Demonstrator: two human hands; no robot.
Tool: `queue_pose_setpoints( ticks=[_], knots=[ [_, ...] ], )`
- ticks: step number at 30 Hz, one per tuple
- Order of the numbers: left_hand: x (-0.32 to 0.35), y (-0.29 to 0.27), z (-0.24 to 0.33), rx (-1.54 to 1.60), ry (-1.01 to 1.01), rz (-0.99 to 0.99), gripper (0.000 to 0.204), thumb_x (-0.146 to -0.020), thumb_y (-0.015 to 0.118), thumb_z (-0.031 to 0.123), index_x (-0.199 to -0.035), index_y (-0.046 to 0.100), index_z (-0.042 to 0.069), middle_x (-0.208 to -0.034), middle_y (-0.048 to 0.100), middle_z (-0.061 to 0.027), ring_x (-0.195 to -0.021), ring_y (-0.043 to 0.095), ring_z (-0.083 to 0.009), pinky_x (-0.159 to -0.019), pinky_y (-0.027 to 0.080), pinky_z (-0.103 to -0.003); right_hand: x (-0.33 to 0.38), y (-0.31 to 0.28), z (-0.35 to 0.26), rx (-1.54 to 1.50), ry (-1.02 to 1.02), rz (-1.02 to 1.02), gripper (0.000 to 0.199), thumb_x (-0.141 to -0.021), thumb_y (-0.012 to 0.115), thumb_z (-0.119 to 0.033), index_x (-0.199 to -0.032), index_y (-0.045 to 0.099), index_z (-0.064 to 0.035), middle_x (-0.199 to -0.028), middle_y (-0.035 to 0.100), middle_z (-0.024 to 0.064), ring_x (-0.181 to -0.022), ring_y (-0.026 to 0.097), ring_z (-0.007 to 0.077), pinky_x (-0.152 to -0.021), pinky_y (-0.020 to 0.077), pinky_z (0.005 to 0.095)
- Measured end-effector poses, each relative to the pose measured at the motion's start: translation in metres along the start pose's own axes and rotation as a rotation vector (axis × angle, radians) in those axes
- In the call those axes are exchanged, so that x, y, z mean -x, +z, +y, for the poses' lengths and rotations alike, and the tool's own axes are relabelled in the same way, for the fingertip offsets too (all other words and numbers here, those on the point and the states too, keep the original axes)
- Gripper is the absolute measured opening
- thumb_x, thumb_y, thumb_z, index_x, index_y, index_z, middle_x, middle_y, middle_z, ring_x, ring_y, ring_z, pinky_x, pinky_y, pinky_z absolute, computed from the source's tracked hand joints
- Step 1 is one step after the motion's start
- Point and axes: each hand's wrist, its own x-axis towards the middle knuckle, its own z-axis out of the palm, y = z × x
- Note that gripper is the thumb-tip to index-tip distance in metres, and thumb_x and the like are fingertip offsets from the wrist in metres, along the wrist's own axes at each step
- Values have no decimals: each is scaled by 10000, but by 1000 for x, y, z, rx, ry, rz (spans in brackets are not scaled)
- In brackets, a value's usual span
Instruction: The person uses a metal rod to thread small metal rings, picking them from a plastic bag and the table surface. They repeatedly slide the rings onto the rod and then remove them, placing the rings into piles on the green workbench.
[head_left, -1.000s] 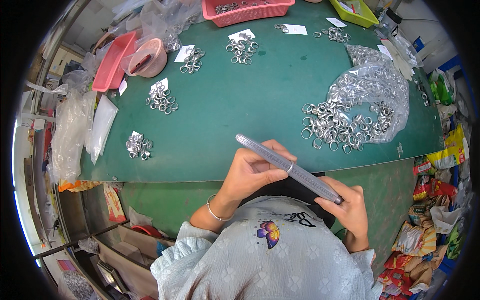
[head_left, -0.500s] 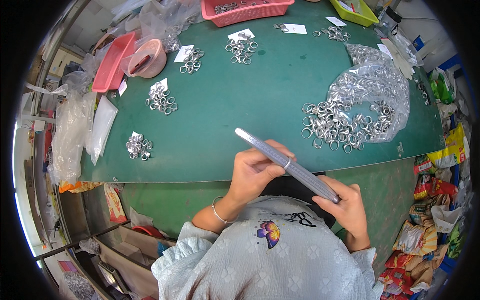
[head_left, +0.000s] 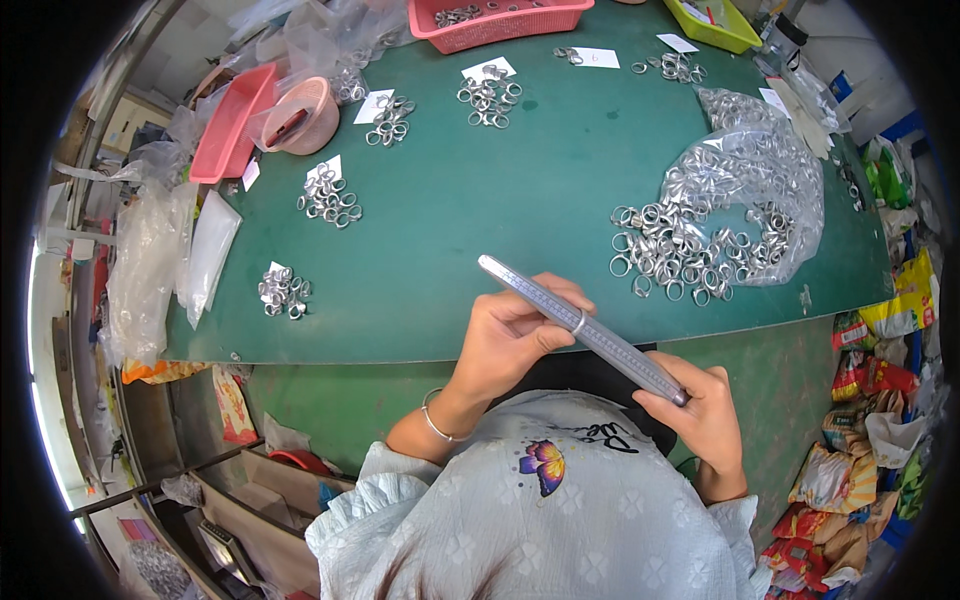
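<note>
A: Entry, head view. Where is the ring mandrel [head_left: 580, 327]?

B: Centre of the frame, slightly right and low. A long grey tapered stick, running diagonally from its narrow tip at upper left to its thick end at lower right, above the near edge of the green table [head_left: 520, 170].

A: Right hand [head_left: 702, 412] pose?

B: Lower right of centre, forearm coming up from the lower edge. Fingers curled closed around the thick end of the mandrel; thumb lies along the top.

A: Left hand [head_left: 512, 338]?

B: Just left of centre, wrist bent, a thin bangle [head_left: 436, 424] on it. Fingers wrap under the mandrel's middle; thumb and forefinger pinch at a metal ring [head_left: 578, 322] seated on the shaft. Closed grip on ring and stick.

A: Surroundings?

B: Heap of metal rings on a clear plastic bag [head_left: 742, 205], right of the tip, near but apart from it. Smaller ring piles with white paper slips [head_left: 327, 192] at upper left. Pink basket [head_left: 497, 17] at top centre, red tray [head_left: 228, 130] and pink bowl [head_left: 297, 114] at upper left, yellow-green tray [head_left: 716, 22] at upper right.
</note>
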Motion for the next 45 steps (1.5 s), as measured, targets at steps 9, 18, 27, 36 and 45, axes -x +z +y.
queue_pose_setpoints(
  ticks=[9, 18, 27, 36, 45],
  knots=[
    [-2, 0, 1, -32, -35, -69, 230, -766, 682, 80, -938, 624, -62, -971, 563, -96, -867, 548, -148, -759, 474, -261, 1, 0, -4, 88, -43, 34, 276, -714, 706, -67, -965, 618, 7, -644, 577, 127, -469, 525, 157, -471, 427, 264],
    [-5, -2, 7, -14, -79, -131, 237, -755, 688, 61, -949, 623, -58, -981, 565, -102, -897, 561, -164, -788, 478, -278, 3, 0, 1, 179, -83, 56, 330, -688, 729, -85, -988, 614, -12, -669, 599, 144, -489, 565, 227, -486, 453, 286],
    [-6, -2, 13, 29, -127, -138, 214, -760, 645, -20, -964, 617, -75, -1005, 542, -107, -929, 546, -174, -823, 459, -295, 0, -2, -3, 94, 13, 2, 307, -698, 714, -68, -982, 620, 0, -656, 592, 120, -487, 543, 147, -493, 444, 260],
    [-6, -4, 13, 81, -148, -171, 226, -748, 661, -12, -967, 631, -62, -987, 537, -87, -915, 536, -163, -820, 439, -289, 0, -2, -6, 22, 18, -30, 298, -710, 708, -67, -981, 616, 13, -641, 570, 97, -489, 502, 103, -480, 419, 240],
    [-4, -6, 4, 98, -77, -166, 260, -731, 691, 32, -973, 636, -46, -968, 541, -93, -887, 540, -169, -802, 447, -300, -1, 1, -9, -46, 103, -25, 323, -667, 717, -82, -943, 616, 52, -582, 489, 79, -486, 447, 91, -462, 355, 235]
  ],
)
